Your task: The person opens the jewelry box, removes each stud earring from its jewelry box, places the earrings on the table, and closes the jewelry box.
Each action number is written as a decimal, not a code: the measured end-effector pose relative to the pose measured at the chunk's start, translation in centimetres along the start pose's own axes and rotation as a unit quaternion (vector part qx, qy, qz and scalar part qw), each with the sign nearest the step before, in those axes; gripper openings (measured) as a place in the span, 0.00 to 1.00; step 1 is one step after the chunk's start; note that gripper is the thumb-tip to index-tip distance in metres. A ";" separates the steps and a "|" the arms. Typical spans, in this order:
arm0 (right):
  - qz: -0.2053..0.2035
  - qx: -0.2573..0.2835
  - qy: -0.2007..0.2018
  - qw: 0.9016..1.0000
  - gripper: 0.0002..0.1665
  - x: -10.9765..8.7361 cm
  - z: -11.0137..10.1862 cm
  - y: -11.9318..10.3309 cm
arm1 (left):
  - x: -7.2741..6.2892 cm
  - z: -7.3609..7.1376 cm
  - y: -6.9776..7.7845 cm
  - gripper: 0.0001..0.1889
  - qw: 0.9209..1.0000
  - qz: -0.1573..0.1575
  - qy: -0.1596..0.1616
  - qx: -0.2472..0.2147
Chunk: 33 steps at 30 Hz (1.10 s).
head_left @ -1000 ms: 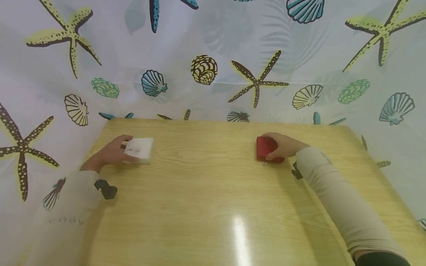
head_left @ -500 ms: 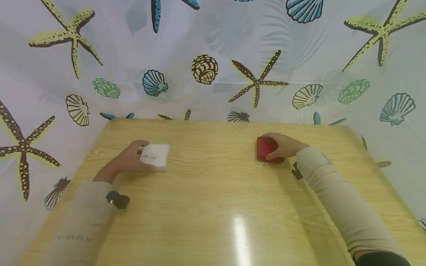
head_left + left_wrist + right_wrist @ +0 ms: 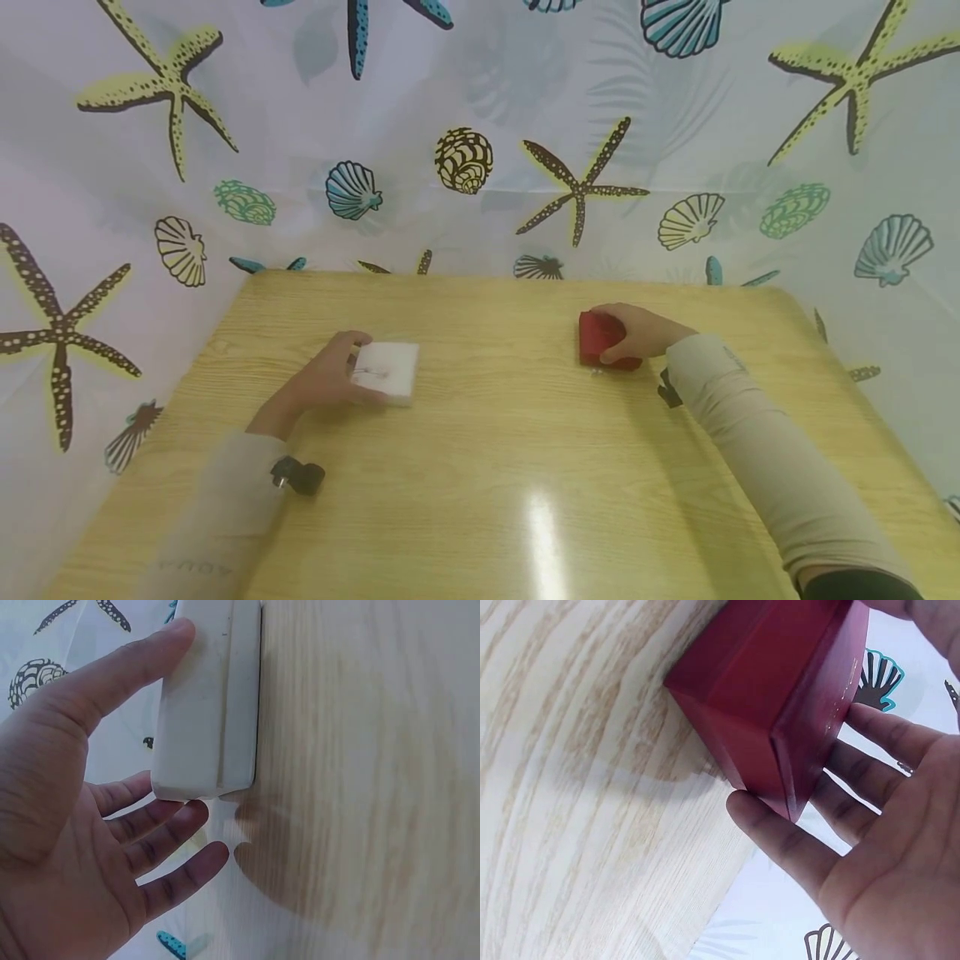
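I count one white box [image 3: 394,367], one red box [image 3: 595,335], one worktop [image 3: 465,467], two sets of my fingers [image 3: 184,879], two beige sleeves [image 3: 757,454], two black wrist devices [image 3: 298,477]

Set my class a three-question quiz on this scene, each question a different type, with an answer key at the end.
1. Multiple choice: what does the left grip hold? A) a blue cup; B) a white box; C) a green bottle.
2. True or false: the right grip is on a red box.
3. Fill in: behind the table, the patterned sheet shows shells and ____.

Key: 1. B; 2. True; 3. starfish.
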State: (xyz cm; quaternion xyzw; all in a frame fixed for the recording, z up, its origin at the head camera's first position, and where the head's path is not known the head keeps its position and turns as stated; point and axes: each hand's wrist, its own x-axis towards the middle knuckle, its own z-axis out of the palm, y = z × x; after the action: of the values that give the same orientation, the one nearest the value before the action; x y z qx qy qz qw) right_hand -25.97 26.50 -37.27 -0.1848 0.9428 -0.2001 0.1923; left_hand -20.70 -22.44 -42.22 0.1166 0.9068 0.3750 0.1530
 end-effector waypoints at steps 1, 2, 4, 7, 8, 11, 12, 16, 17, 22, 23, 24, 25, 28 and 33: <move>-0.003 -0.001 0.001 1.000 0.47 0.0 0.0 0.0 | -0.1 0.2 0.2 0.58 1.000 0.002 0.000 0.000; -0.002 0.000 0.001 1.000 0.47 0.1 0.1 0.1 | -0.1 0.5 0.3 0.58 1.000 0.000 0.001 -0.001; 0.000 0.001 -0.001 1.000 0.46 0.1 0.1 0.1 | -0.3 0.9 0.7 0.58 1.000 0.001 0.002 -0.002; 0.008 0.006 -0.006 1.000 0.46 0.3 0.2 0.3 | -0.4 1.7 1.4 0.58 1.000 0.010 -0.003 -0.012; 0.010 0.007 -0.007 1.000 0.46 0.3 0.2 0.3 | -0.5 2.0 1.6 0.58 1.000 0.012 -0.005 -0.016; 0.008 0.004 -0.008 1.000 0.46 0.3 0.2 0.4 | -0.7 3.0 2.5 0.58 0.999 0.024 -0.011 -0.023; 0.008 0.005 -0.007 1.000 0.46 0.4 0.2 0.4 | -0.8 3.4 2.8 0.58 0.999 0.027 -0.011 -0.022; 0.007 0.004 -0.007 1.000 0.46 0.4 0.1 0.3 | -1.1 4.8 4.0 0.57 0.999 0.034 -0.011 -0.019; 0.006 0.005 -0.007 1.000 0.46 0.4 0.1 0.3 | -1.2 5.2 4.3 0.57 0.999 0.035 -0.012 -0.020; 0.008 0.005 -0.008 1.000 0.45 0.7 0.1 0.6 | -1.5 6.7 5.5 0.58 0.999 0.031 -0.011 -0.023; 0.007 0.004 -0.009 1.000 0.45 0.7 0.1 0.6 | -1.6 7.1 5.7 0.59 0.999 0.030 -0.011 -0.025; 0.008 0.005 -0.009 1.000 0.45 0.7 0.1 0.5 | -1.6 7.4 5.9 0.59 0.999 0.029 -0.009 -0.030; 0.008 0.006 -0.010 1.000 0.45 0.6 0.1 0.5 | -1.6 7.8 6.2 0.59 0.999 0.030 -0.008 -0.032; 0.007 0.008 -0.009 1.000 0.46 0.6 0.0 0.4 | -1.8 9.0 6.8 0.58 0.999 0.031 0.000 -0.037; 0.004 0.010 -0.009 1.000 0.45 0.6 0.0 0.5 | -2.1 10.8 8.0 0.58 0.999 0.032 0.011 -0.038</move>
State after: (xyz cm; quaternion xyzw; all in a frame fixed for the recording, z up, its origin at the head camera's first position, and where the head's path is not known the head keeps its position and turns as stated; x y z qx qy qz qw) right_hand -26.60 26.64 -37.71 -0.1810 0.9398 -0.2068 0.2033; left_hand -14.05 -10.63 -43.30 0.1353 0.8892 0.4155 0.1354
